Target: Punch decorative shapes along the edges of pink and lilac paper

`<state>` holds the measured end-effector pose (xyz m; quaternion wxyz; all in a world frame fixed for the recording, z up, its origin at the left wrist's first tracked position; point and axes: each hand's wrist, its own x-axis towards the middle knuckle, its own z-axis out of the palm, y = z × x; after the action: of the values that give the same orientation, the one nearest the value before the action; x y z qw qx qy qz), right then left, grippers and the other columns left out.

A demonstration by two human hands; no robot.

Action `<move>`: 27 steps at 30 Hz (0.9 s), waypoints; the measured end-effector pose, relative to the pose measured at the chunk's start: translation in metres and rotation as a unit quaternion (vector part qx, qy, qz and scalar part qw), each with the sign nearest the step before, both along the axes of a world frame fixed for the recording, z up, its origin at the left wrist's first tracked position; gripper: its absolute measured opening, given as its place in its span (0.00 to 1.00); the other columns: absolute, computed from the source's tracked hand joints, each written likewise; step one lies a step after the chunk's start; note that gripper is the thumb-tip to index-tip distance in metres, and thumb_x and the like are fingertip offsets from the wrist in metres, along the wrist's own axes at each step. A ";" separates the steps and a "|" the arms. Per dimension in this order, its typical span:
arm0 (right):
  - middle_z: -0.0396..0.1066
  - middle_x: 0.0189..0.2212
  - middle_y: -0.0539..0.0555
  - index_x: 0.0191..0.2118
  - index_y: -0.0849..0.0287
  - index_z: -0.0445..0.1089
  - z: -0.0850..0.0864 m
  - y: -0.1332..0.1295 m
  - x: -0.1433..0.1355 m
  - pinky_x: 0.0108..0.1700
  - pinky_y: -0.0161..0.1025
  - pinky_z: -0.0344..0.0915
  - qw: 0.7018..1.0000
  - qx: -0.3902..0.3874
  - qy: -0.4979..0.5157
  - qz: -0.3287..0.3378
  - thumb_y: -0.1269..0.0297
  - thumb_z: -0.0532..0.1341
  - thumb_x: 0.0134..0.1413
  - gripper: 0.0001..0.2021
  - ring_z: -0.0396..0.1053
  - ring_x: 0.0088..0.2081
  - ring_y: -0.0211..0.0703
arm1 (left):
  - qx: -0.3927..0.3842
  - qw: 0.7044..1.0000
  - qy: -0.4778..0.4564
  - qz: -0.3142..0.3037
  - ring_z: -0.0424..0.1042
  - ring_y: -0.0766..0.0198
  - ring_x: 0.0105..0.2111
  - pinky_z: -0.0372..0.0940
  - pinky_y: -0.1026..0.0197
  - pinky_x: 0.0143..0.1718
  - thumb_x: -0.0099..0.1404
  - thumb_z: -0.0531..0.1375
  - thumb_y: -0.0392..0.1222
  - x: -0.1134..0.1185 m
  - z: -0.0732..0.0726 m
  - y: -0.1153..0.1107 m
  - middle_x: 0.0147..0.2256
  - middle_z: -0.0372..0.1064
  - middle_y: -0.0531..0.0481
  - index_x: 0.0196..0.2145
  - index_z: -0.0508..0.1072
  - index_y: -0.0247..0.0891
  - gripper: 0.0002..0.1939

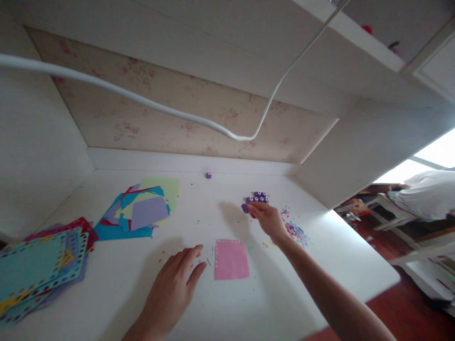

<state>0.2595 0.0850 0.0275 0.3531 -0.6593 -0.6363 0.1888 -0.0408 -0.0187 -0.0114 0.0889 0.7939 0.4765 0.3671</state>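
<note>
A pink paper square (232, 260) with small holes punched along its top and left edges lies on the white desk (284, 303). My left hand (177, 272) is just left of it, thumb and fingers apart, holding nothing. Farther back on the right, my right hand (267, 218) pinches a small purple craft punch (245, 208). It is beside a cluster of similar purple punches (259, 198) with white round tops. A reddish bit under the right fingers is mostly hidden. One more purple punch (208, 175) stands alone near the back edge.
Punched paper bits (296, 232) are heaped at the right, with others scattered. Plain coloured sheets (151, 211) are piled at back left; hole-edged sheets (33, 265) are stacked at far left. A white cable (199, 118) hangs across the front. The desk's right edge drops to a red floor (391, 308).
</note>
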 end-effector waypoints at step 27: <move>0.75 0.52 0.60 0.54 0.60 0.74 -0.013 0.145 0.039 0.55 0.42 0.64 0.964 -0.055 -0.249 -0.080 0.54 0.53 0.65 0.21 0.72 0.52 0.50 | -0.056 0.993 0.101 -0.030 0.76 0.54 0.40 0.70 0.49 0.42 0.73 0.51 0.38 -0.001 -0.002 0.002 0.44 0.76 0.47 0.49 0.72 0.41 0.12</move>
<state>0.2987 0.2297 0.0149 0.1611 -0.7527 -0.6379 0.0245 -0.0417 -0.0163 -0.0130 0.0957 0.8345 0.4788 0.2552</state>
